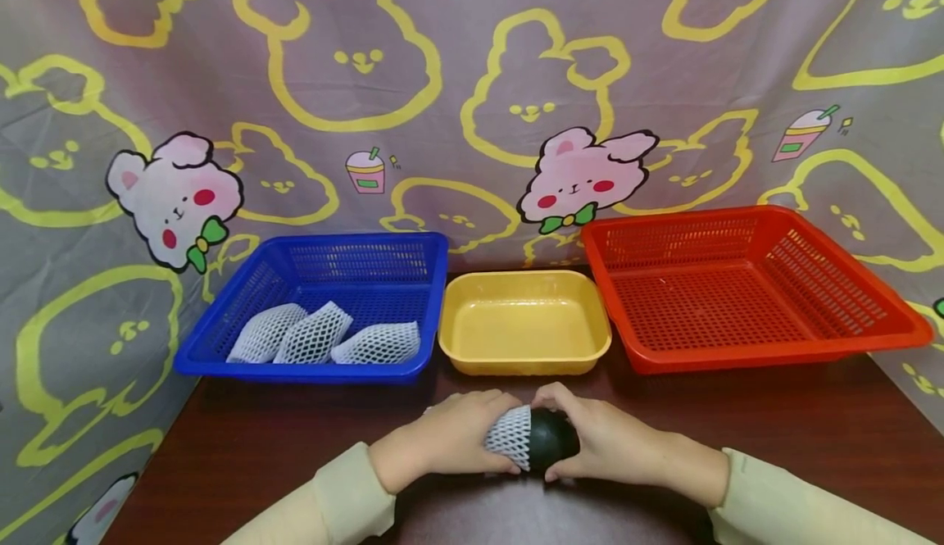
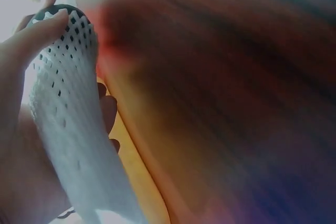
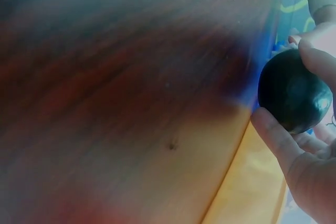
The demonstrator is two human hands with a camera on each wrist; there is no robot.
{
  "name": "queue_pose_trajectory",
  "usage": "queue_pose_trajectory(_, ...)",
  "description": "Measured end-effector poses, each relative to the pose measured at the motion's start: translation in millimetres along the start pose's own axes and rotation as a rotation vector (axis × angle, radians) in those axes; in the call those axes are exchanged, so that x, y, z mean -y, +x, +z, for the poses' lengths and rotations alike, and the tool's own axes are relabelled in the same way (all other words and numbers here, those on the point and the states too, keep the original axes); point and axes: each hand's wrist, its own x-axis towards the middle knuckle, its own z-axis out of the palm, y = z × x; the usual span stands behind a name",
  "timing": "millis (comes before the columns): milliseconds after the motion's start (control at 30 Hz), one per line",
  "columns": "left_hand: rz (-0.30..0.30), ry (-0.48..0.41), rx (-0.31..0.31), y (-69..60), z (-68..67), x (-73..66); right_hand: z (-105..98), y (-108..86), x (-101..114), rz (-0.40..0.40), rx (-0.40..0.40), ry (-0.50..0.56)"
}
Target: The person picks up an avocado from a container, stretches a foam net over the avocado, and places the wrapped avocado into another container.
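Observation:
A dark, smooth, rounded fruit (image 1: 551, 438) is partly covered by a white foam net sleeve (image 1: 509, 437), low over the table. My left hand (image 1: 460, 434) grips the net-covered part, its thumb lying along the mesh near the opening in the left wrist view. From the other side my right hand (image 1: 615, 440) holds the bare end between thumb and fingers. The right wrist view shows that glossy end (image 3: 294, 92) close up. Behind the hands stands a yellow tray (image 1: 525, 328). The loose tail of the sleeve (image 2: 79, 129) hangs past my left palm.
At the back left, a blue basket (image 1: 295, 371) has several net-wrapped pieces (image 1: 378, 343) in it. A red basket (image 1: 760, 356) stands at the back right, beside the yellow tray. A patterned cloth (image 1: 457, 61) hangs behind the dark wooden table (image 1: 737, 414).

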Motion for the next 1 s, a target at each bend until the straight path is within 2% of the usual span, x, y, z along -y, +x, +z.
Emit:
queue_pose_trajectory(200,-0.006,-0.051,-0.003,3.6,5.4,-4.5,6,1.4,0,-0.003,-0.030,0.003)
queue_pose_trajectory(400,-0.003,-0.051,-0.021,5.4,6.6,-8.7,8,4.4,0,-0.033,-0.059,0.011)
queue_pose_trajectory(767,0.017,-0.005,-0.005,12.3,3.9,-14.8,10,13.6,2,-0.098,-0.062,-0.023)
queue_pose_trajectory(900,-0.025,-0.026,0.015,9.9,3.6,-12.7,7,12.9,2,-0.088,-0.040,0.026)
queue_pose_trajectory(1000,-0.052,-0.022,0.033,6.3,3.0,-9.4,1,10.0,0,-0.085,-0.004,0.123)
